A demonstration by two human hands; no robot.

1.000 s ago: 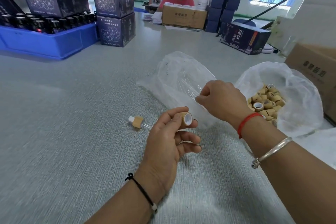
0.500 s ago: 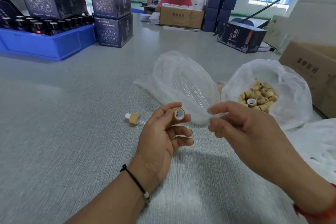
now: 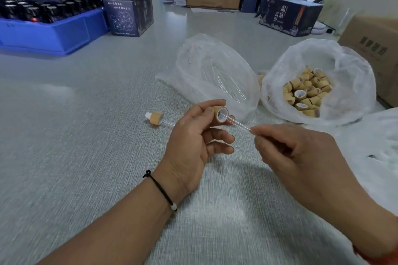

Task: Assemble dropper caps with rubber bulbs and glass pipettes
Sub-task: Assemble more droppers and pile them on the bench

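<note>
Head view: pipette (image 3: 237, 123) now inside cap (image 3: 220, 114).

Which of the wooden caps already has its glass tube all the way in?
The finished dropper lying alone on the table, left of the left hand. It has a white bulb and tube; the bagged caps have neither.

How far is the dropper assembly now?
Done: one finished dropper lies on the table. In hand: the left hand holds a cap, and the right hand feeds a glass pipette into it. Left: many loose caps wait in the bag.
</note>
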